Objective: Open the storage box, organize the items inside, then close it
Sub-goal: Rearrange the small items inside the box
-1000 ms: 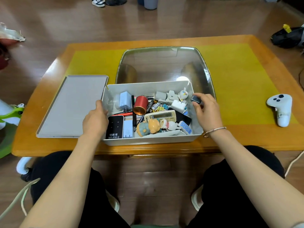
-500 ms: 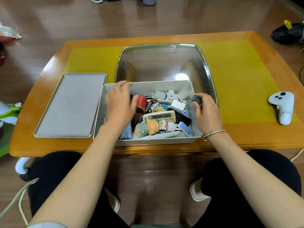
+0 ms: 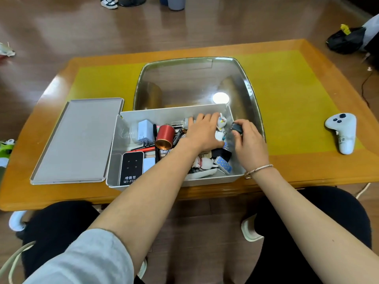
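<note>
Lid sat beside the open storage box; left hand lay flat, fingers straight, on the clutter, right hand pinched a small dark gadget.

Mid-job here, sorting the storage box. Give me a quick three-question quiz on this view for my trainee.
1. True or false: the lid lies on the table to the left of the storage box.
2. What does the right hand hold? A) the red tin B) a small dark object C) the white controller
3. Fill in: the left hand reaches into the ____ part of the box, beside the white figurine.

Key
1. True.
2. B: it pinches the small dark object; the red tin lies in the box, the white controller on the table.
3. Right.
</note>
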A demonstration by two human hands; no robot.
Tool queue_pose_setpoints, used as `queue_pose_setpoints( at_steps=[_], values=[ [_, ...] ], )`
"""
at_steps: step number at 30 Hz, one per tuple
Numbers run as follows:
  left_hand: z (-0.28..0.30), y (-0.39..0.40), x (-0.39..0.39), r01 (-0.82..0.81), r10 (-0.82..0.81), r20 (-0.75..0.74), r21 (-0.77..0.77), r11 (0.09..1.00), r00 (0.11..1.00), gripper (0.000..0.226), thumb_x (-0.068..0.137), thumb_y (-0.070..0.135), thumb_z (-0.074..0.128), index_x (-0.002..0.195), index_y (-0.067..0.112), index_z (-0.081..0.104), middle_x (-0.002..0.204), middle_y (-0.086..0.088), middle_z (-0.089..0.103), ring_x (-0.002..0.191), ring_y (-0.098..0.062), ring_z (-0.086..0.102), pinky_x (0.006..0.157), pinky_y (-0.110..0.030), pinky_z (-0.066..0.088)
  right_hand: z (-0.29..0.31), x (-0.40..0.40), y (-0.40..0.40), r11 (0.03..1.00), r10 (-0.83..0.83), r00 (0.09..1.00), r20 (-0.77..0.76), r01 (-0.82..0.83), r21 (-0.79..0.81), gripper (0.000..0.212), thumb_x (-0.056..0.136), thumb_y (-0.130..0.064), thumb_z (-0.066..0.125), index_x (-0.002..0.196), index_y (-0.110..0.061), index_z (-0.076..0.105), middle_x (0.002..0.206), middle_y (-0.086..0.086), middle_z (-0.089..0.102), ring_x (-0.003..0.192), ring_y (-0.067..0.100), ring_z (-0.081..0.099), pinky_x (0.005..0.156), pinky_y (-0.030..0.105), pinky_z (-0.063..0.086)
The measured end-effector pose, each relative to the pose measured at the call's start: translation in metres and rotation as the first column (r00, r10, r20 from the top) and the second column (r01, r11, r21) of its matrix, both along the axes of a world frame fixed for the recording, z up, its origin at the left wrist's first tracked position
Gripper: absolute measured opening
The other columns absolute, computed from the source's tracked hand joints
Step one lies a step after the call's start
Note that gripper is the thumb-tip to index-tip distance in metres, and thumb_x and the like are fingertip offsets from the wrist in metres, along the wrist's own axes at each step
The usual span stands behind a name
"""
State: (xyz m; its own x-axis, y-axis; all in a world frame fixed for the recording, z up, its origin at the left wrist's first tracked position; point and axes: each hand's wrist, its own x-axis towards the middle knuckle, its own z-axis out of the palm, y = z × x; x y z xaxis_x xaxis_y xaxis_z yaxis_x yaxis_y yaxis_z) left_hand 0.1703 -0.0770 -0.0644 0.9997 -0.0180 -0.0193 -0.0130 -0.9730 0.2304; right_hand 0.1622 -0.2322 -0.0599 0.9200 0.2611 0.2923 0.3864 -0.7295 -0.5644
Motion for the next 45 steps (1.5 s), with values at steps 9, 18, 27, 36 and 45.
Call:
queue_pose_setpoints(
  at_steps=[9,18,27,36,45],
  values=[
    [0.007,0.003,-0.006,0.058,-0.057,0.012,-0.099,0.993,0.998,0.058,0.08,0.034,0.07,0.125,0.008,0.045,0.119,-0.012,0.059,0.116,-0.03,0.041,0.089,-0.037,0.034,0.002,-0.001,-0.001,1.0,0.002,1.0,0.013,-0.002,0.0,0.021,0.095,-0.017,0.047,0.114,-0.012,0.052,0.114,0.005,0.059,0.098,0.028,0.058,0.075,0.037,0.047],
    [0.015,0.02,-0.031,0.067,-0.037,0.142,-0.216,0.974,0.989,0.032,0.092,0.026,0.062,0.116,0.006,0.059,0.114,-0.011,0.061,0.11,-0.028,0.047,0.089,-0.029,0.031,0.002,-0.001,0.0,1.0,-0.006,1.0,0.018,0.006,-0.025,0.02,0.096,-0.018,0.047,0.114,-0.012,0.052,0.114,0.004,0.059,0.097,0.027,0.059,0.071,0.032,0.043],
    [0.041,0.062,-0.072,-0.183,0.276,0.242,-0.346,0.92,0.93,0.029,0.101,0.03,0.043,0.114,0.012,0.061,0.111,-0.011,0.059,0.103,-0.027,0.05,0.08,-0.028,0.031,0.002,0.002,0.001,0.999,-0.012,1.0,0.015,0.013,-0.043,0.019,0.096,-0.019,0.046,0.114,-0.013,0.051,0.114,0.003,0.06,0.095,0.027,0.06,0.069,0.034,0.046],
    [0.037,0.077,-0.081,-0.453,0.444,0.154,0.028,0.891,0.883,0.031,0.098,0.032,0.049,0.114,0.009,0.064,0.12,-0.015,0.049,0.113,-0.034,0.042,0.092,-0.043,0.036,0.005,0.006,0.006,0.999,-0.007,1.0,0.001,0.007,-0.047,0.02,0.097,-0.019,0.046,0.115,-0.012,0.05,0.115,0.004,0.06,0.095,0.027,0.06,0.07,0.033,0.044],
    [0.02,0.019,-0.006,0.087,-0.084,0.031,-0.087,0.992,0.996,0.06,0.09,0.028,0.059,0.145,0.024,0.033,0.142,-0.005,0.042,0.13,-0.028,0.038,0.103,-0.043,0.032,0.005,0.009,0.014,0.996,-0.066,0.997,-0.05,0.064,-0.055,0.019,0.096,-0.017,0.044,0.114,-0.011,0.046,0.116,0.009,0.057,0.093,0.034,0.058,0.064,0.032,0.034]
  ],
)
